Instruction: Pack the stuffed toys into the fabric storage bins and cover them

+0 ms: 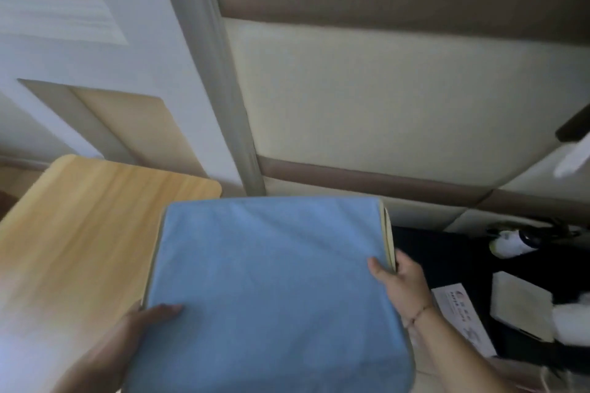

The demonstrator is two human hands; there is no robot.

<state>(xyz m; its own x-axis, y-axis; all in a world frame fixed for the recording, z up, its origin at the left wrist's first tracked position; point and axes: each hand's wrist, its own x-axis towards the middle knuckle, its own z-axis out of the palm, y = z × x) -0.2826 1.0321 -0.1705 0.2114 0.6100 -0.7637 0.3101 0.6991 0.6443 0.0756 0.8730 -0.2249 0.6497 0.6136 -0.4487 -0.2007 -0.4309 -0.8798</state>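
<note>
the blue fabric lid [271, 290] fills the lower middle of the view, nearest of all, a flat padded panel with rounded corners and soft creases across its top. it lies level over the fabric storage bin [388, 239], of which only a thin cream edge shows along the lid's right side; whatever the bin holds is hidden under the lid. behind it, the largest surface is a padded wall [383, 99] in cream panels with brown bands, and to its left a white panelled door [95, 57] with a grey frame. a light wooden table top [89, 226] with a rounded corner sits at the left, the lid's left edge just beside or over it; which one is unclear. to the right is a dark surface [447, 252] carrying a white printed leaflet [463, 316], a cream flat box [523, 306] and a small white object [510, 244], too blurred to name.

the left hand [140, 325] grips the lid's left edge near the front, thumb lying flat on the blue fabric, the other fingers tucked under the edge and out of sight. the right hand [400, 284] clasps the right edge, thumb pressed on top, fingers curled down over the side against the cream rim. a thin cord bracelet [419, 313] circles the right wrist.
</note>
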